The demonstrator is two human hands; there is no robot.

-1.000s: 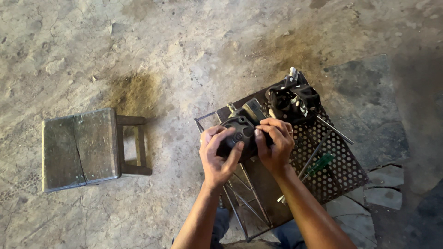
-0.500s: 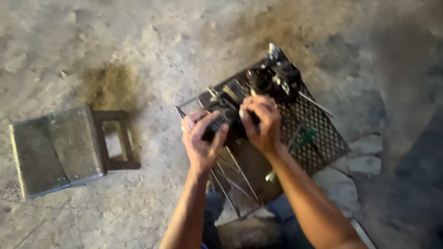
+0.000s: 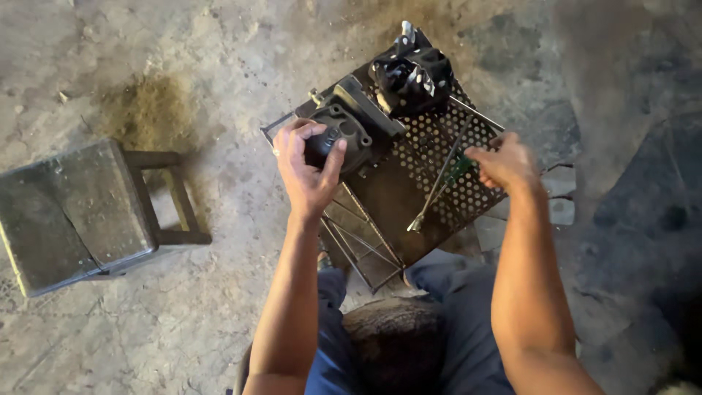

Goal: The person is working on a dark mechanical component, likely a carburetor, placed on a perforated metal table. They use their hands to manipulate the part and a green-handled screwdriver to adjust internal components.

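Note:
A dark grey metal engine part [image 3: 349,130] lies on a perforated metal stand [image 3: 439,197]. My left hand [image 3: 307,170] grips its near side, fingers wrapped over a round boss. My right hand [image 3: 504,161] is off to the right, closing on the green handle of a long screwdriver [image 3: 439,186] that lies across the perforated plate. A second, black and shiny engine part [image 3: 413,73] sits at the stand's far corner, untouched.
A low metal stool [image 3: 73,212] stands on the concrete floor at the left. A brownish stain [image 3: 150,110] marks the floor beyond it. My knees in blue trousers [image 3: 453,292] are under the stand's near edge. Broken slabs [image 3: 563,197] lie to the right.
My right hand left the engine part and moved right to the screwdriver. My left hand stays on the part. The view shifted, so the stand sits higher in frame.

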